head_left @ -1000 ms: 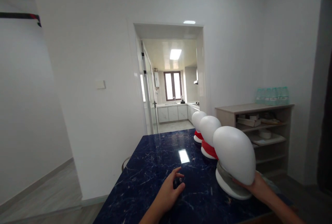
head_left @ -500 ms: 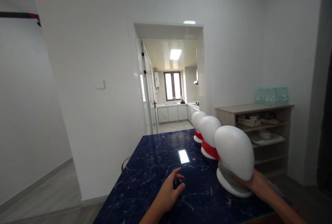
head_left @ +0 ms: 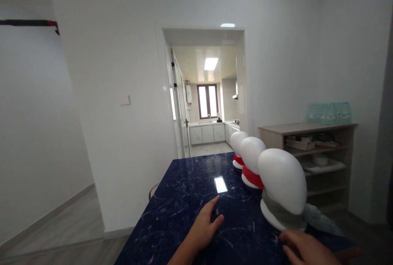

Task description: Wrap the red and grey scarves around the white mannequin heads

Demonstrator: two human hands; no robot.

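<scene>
Three white egg-shaped mannequin heads stand in a row along the right side of the dark blue marbled table (head_left: 184, 199). Grey fabric wraps the neck of the nearest head (head_left: 284, 179); red fabric is round the necks of the middle head (head_left: 253, 154) and the far head (head_left: 238, 142). My left hand (head_left: 202, 224) hovers over the table, holding nothing, with thumb and fingers apart. Just in front of the nearest head's base is my right hand (head_left: 307, 248), fingers loosely bent and spread, nothing visible in it. Its lower part is cut off by the frame.
A greyish crumpled bundle (head_left: 322, 220) lies behind the nearest head at the table's right edge. A wooden shelf unit (head_left: 307, 128) beyond carries several water bottles (head_left: 330, 112). A doorway to a kitchen (head_left: 211, 134) opens past the table. A curved chair part (head_left: 152, 191) shows at left.
My right hand has let go of the nearest head's neck and come down toward the table's front. My left hand's fingers have straightened. The view has shifted slightly left.
</scene>
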